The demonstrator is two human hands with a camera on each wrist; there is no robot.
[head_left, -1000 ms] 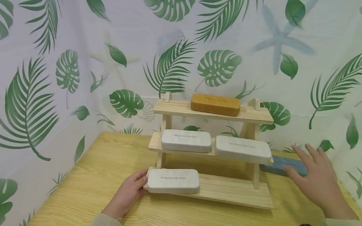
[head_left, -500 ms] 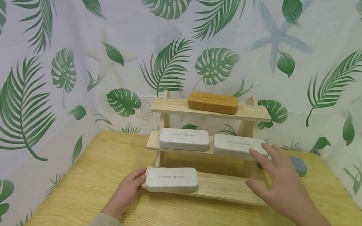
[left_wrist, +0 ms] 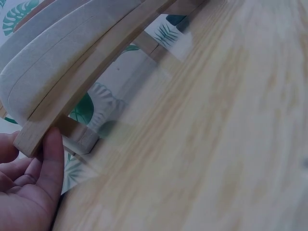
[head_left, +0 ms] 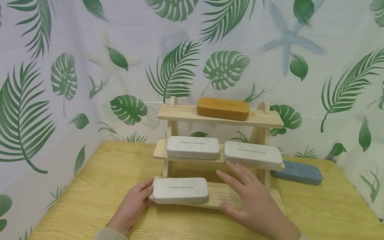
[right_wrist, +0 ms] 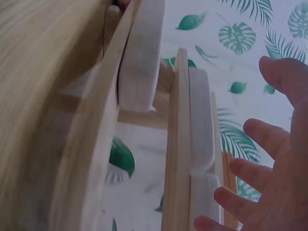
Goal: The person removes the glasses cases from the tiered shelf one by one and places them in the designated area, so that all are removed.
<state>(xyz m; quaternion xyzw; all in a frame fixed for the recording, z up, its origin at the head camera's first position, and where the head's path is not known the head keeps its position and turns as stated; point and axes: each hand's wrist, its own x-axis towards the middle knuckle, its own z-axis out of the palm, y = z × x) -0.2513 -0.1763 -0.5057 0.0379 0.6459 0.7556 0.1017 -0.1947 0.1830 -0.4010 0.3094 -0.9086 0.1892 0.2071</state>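
A three-tier wooden display rack [head_left: 244, 120] stands on the table. My left hand [head_left: 133, 207] grips the left end of its bottom shelf; in the left wrist view, thumb and fingers [left_wrist: 52, 161] pinch the board's corner. Just beside that hand, a white glasses case [head_left: 181, 191] lies on the bottom shelf, slightly askew. My right hand [head_left: 257, 206] hovers with spread fingers in front of the rack's right half, holding nothing. Two more white glasses cases, left [head_left: 193, 148] and right [head_left: 253, 155], sit on the middle shelf. An orange glasses case [head_left: 223, 109] lies on top.
A blue glasses case [head_left: 297, 172] lies on the wooden table [head_left: 91, 202] behind the rack's right side, partly hidden by it. Behind the table hangs a white cloth [head_left: 191, 24] printed with green leaves.
My right hand has swung left from near the blue glasses case to in front of the rack, staying spread. My left hand keeps its hold on the bottom shelf. The view has shifted slightly.
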